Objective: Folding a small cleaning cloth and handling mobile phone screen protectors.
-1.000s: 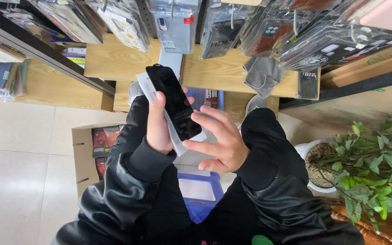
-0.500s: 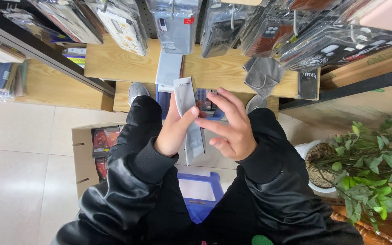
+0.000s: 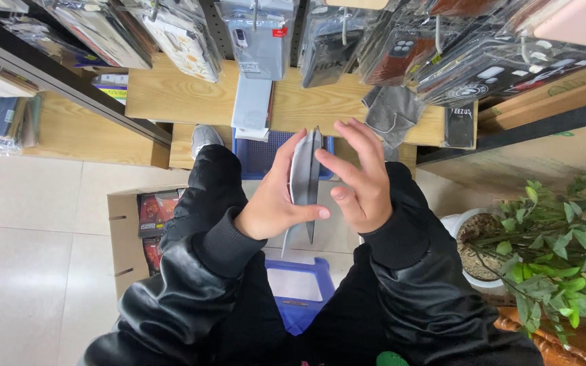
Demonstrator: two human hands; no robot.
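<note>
- Left hand [image 3: 270, 203] had its fingers wrapped around a flat grey packet [image 3: 302, 181], held edge-on to the camera, thumb pressed across the front of it.
- Right hand [image 3: 359, 180] was open, fingers spread and straight, palm just beside the packet's other face. Couldn't tell if it was actually touching, but it wasn't gripping anything.
- The packet sat up in the air between both hands, over the person's knees, with a blue basket [image 3: 260, 153] behind it on the low wooden shelf [image 3: 171, 95].
- Lots of clutter overhead: hanging phone cases [image 3: 401, 47] in clear packs on hooks, pretty close above the hands. A grey pack [image 3: 253, 105] dangled right over the basket.
- Down below, a blue stool [image 3: 300, 291] showed between the legs, and a cardboard box [image 3: 133, 230] with red packs sat to the left on the tile floor.
- Potted plant [image 3: 551, 244] off to the right, leaves well apart from the right sleeve.
</note>
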